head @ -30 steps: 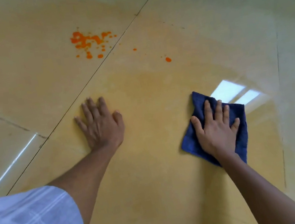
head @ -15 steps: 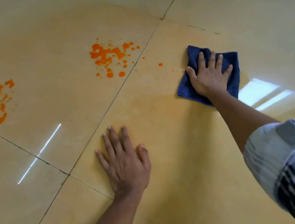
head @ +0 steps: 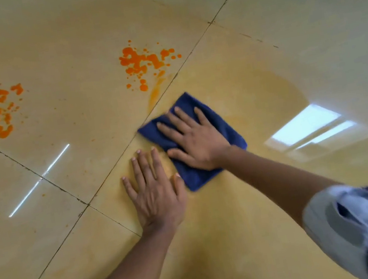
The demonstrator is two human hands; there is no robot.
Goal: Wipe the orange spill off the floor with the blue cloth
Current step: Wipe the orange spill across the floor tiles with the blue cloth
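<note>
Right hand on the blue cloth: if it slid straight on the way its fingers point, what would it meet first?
The right hand points up-left across the blue cloth. Past the cloth's edge it probably meets the faint orange streak first, then the nearer orange splatter.

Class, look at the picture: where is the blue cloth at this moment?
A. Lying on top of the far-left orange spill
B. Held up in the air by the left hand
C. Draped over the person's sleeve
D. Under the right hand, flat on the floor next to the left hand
D: the right hand presses flat on the blue cloth on the floor, close beside the left hand; both orange spills lie farther off, uncovered.
</note>
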